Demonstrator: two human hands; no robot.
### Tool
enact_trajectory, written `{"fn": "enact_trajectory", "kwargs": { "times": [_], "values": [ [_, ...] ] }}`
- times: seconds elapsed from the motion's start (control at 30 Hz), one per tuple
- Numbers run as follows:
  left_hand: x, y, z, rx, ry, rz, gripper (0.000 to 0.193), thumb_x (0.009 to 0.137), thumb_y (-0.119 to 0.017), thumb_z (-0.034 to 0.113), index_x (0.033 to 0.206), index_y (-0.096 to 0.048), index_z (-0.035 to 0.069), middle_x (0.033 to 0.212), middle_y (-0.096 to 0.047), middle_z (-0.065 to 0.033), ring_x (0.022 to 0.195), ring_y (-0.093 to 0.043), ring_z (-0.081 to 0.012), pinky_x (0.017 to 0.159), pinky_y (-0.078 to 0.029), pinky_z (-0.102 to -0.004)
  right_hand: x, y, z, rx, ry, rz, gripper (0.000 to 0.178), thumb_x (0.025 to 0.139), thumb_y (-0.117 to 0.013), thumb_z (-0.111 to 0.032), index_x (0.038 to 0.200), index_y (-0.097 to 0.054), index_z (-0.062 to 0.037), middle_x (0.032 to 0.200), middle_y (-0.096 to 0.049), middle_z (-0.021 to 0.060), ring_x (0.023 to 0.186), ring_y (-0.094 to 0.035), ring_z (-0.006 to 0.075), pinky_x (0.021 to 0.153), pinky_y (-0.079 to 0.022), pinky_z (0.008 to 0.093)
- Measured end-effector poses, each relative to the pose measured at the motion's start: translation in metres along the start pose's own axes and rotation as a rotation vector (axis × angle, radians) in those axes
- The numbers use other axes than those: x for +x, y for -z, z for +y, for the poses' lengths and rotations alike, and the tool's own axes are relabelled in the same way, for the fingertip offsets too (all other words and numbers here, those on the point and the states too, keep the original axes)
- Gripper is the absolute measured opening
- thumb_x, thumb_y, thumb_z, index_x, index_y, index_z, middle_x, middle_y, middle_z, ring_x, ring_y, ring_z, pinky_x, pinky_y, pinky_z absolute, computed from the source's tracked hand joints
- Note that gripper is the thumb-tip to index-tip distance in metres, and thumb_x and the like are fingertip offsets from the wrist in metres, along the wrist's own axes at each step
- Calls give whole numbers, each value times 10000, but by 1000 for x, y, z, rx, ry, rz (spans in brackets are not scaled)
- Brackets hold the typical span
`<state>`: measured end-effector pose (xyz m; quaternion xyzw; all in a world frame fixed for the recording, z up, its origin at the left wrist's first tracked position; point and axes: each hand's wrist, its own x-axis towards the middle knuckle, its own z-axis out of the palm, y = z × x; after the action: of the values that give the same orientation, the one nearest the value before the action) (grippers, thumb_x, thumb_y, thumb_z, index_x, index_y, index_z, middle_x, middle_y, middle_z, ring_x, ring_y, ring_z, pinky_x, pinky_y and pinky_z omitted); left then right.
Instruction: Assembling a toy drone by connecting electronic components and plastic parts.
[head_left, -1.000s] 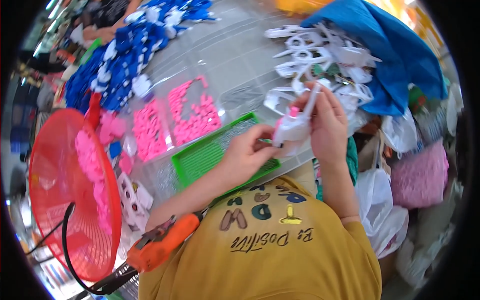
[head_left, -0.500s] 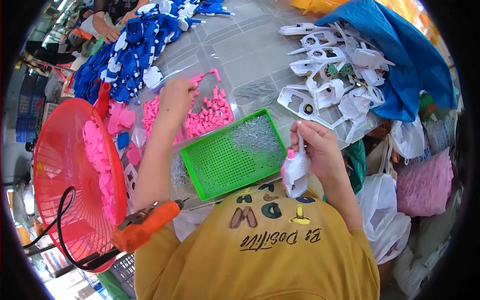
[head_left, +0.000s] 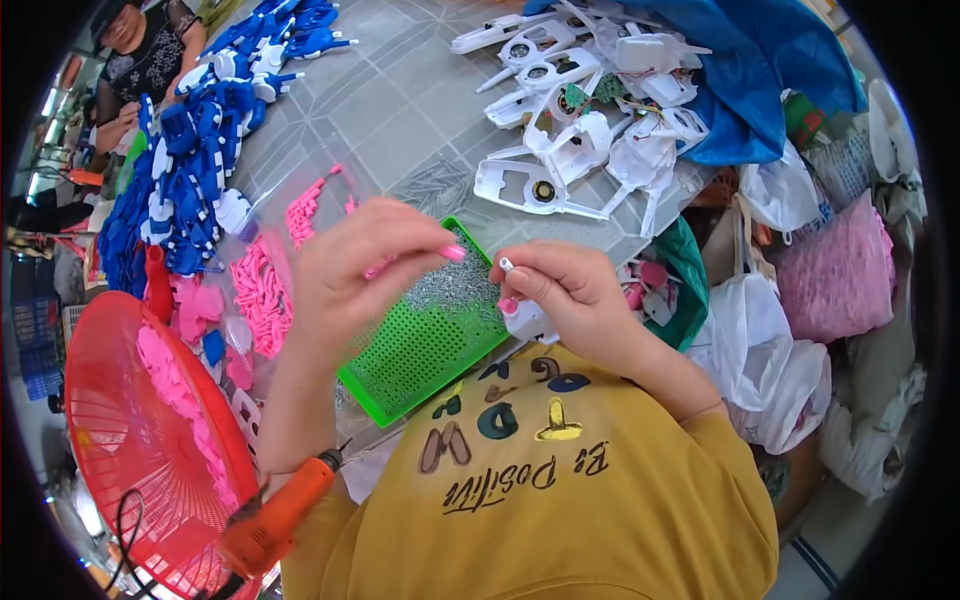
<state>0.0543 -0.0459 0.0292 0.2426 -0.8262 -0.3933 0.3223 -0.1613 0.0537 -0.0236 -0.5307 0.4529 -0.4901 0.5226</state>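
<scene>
My left hand is closed with a small pink plastic piece pinched at its fingertips. Another bit of pink shows under its curled fingers. Facing it, my right hand grips a white-and-pink plastic toy housing; the tip of its white stem sticks up past the thumb, a short distance from the pink piece. Most of the housing is hidden behind my right hand. Both hands are above a green perforated tray, which holds many small metal screws.
Pink parts lie in a clear tray at left, by a red basket and an orange electric screwdriver. Blue-and-white housings pile up far left, near another person. White housings and a blue sheet occupy the far right.
My left hand has come from the pink parts tray toward my right hand, bringing a pink piece. The toy housing is now tilted, its stem toward my left hand. The whole view has shifted.
</scene>
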Motion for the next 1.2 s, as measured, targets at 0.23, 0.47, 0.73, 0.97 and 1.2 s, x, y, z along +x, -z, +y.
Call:
{"fn": "enact_trajectory", "kwargs": {
  "times": [0.23, 0.47, 0.73, 0.97, 1.2],
  "values": [
    [-4, -28, -1, -2, -49, 19, 175, 815, -729, -6, 989, -720, 10, 879, -716, -105, 803, -690, -242, 713, -529, -324, -1, -5, -6, -267, 257, 86, 139, 896, -670, -35, 1029, -677, 6, 769, -647, 124, 664, -630, 248, 607, -489, 344],
    [-6, -28, -3, -44, -20, 9, 172, 819, -727, 4, 991, -728, 10, 894, -724, -106, 826, -704, -234, 714, -543, -309, -1, -5, 0, -327, 294, 95, 154, 888, -685, -60, 1029, -673, 0, 783, -661, 128, 682, -647, 279, 619, -500, 374],
    [-5, -28, -2, 42, -19, -27, 179, 819, -731, 18, 996, -738, 38, 914, -727, -116, 854, -717, -246, 729, -562, -316, -2, -6, 4, -349, 291, 90, 204, 886, -691, -68, 1063, -618, 2, 773, -661, 130, 669, -647, 277, 612, -505, 373],
    [-9, -20, -2, 137, -80, -129, 214, 800, -719, 4, 1009, -727, 50, 957, -722, -118, 875, -714, -277, 751, -569, -334, -5, -7, 5, -425, 358, 166, 372, 818, -760, -53, 1031, -455, -31, 706, -583, 114, 639, -626, 312, 555, -489, 380],
    [-18, -29, 0, 152, -196, -80, 240, 766, -708, -56, 1000, -700, -3, 966, -706, -166, 878, -706, -323, 757, -574, -370, -2, -6, -7, -542, 413, 70, 334, 791, -758, -30, 924, -452, -29, 691, -561, 118, 626, -604, 341, 530, -464, 416]
  ]
}}
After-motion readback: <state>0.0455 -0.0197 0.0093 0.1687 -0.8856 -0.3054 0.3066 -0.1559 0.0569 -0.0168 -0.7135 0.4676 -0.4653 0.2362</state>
